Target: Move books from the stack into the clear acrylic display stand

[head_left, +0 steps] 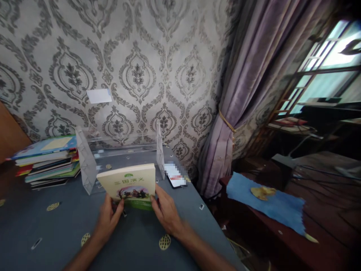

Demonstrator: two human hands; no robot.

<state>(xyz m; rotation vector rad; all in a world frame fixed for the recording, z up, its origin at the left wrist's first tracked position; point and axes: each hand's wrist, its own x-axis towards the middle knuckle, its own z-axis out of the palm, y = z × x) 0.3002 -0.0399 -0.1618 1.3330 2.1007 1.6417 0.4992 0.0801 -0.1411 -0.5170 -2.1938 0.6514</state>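
Observation:
A cream and green book [131, 184] with Chinese characters and a small picture on its cover is held up in front of me, tilted back. My left hand [109, 214] grips its lower left corner, thumb on the cover. On the lower right edge, my right hand [166, 209] is closed round the book, its thumb in front; the fingers behind are hidden. Just behind the book stands a clear plastic rack [86, 162] with patterned white end panels, partly covered by the book.
A stack of books [50, 162] lies left of the rack. Right of it rests a phone [175, 175], its screen blurred out. Beyond the desk [135, 241] hangs a tied purple curtain [220, 158]. A dark red table [270, 241] at right bears a blue cloth [265, 201].

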